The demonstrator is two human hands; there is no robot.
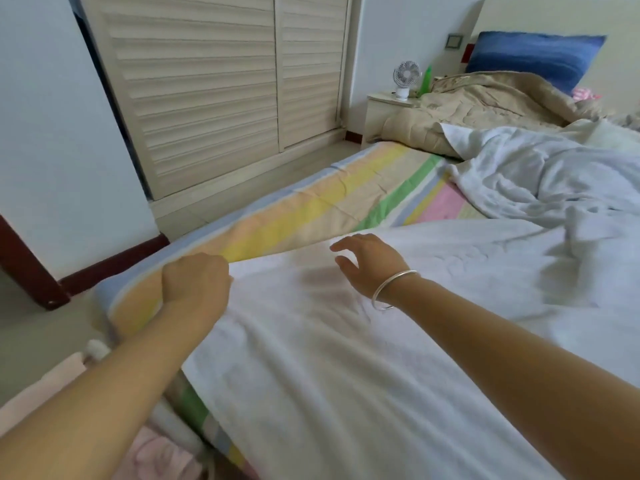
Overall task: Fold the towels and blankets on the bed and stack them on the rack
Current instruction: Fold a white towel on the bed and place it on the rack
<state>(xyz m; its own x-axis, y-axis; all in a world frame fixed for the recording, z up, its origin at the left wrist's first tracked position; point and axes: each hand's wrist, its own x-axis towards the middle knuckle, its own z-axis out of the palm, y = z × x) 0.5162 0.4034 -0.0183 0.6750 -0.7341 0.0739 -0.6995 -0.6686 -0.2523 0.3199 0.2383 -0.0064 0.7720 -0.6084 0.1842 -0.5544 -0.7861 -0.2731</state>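
Left hand (195,282) seemingly pinches one white towel (311,368) (its corner); right hand (369,266) hovers spread.

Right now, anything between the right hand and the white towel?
Nothing visible. The right hand hovers open over the white towel near its far edge, with bare cloth beneath it. The left hand grips the towel's corner.
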